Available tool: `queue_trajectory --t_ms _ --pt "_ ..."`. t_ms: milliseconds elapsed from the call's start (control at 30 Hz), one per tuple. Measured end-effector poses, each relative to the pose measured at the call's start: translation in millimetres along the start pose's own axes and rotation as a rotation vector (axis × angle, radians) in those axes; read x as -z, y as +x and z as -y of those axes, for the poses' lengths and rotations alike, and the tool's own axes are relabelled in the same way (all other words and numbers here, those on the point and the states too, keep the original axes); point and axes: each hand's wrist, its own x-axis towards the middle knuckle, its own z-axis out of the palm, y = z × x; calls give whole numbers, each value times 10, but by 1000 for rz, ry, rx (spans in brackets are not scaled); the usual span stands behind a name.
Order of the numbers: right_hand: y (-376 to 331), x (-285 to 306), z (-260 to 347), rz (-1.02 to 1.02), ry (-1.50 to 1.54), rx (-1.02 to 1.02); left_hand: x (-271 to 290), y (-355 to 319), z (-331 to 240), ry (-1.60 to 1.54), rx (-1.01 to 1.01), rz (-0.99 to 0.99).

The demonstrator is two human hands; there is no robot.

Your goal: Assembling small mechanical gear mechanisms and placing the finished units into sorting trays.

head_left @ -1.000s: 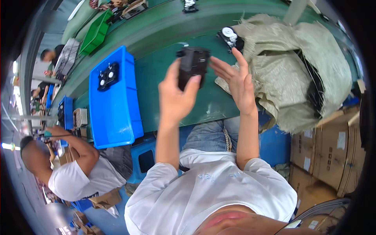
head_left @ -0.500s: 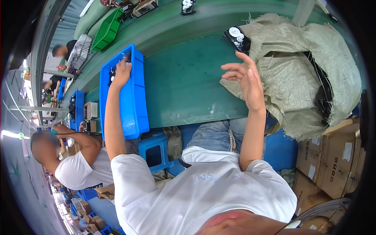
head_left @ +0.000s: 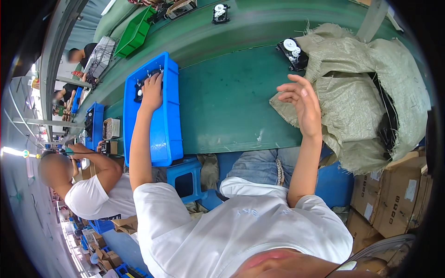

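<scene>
My left hand (head_left: 152,91) is inside the long blue bin (head_left: 175,116), at its far end. Its fingers are spread over a black part (head_left: 139,88) with small metal pins and a white piece; the fingertips hide some of it, and I see no grip on it. Above the green table my right hand (head_left: 306,109) is raised, fingers loosely bent and apart, holding nothing. Just beyond it, a black gear assembly (head_left: 293,52) with white gears lies beside a woven sack (head_left: 347,102). The sack gapes, showing dark contents.
Another black gear assembly (head_left: 220,14) is on the green belt (head_left: 264,23) at the back, and a green bin (head_left: 135,34) stands far left. Cardboard boxes (head_left: 394,199) are stacked at right. A blue stool (head_left: 187,178) and a co-worker in a white shirt (head_left: 99,199) are left.
My left hand has drawn slightly nearer within the blue bin and now lies flatter over the black part. My right hand stays raised and open. The view has shifted a little.
</scene>
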Motion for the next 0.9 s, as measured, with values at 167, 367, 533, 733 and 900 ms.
queue_trajectory --t_ms 167,367,533,733,900 --pt "34 -5 7 -16 -14 -29 200 502 66 -12 -9 -38" --pt "56 -2 39 -4 -20 -64 447 1757 -344 -608 2 -284" --pt "-11 53 159 -28 -66 -9 134 2587 -606 -1047 104 -130" --pt "-246 343 567 -176 -151 76 -15 2947 -826 -1239 -5 -169" --pt "-505 685 941 -499 -369 151 -104 3161 -601 -1526 -150 54"
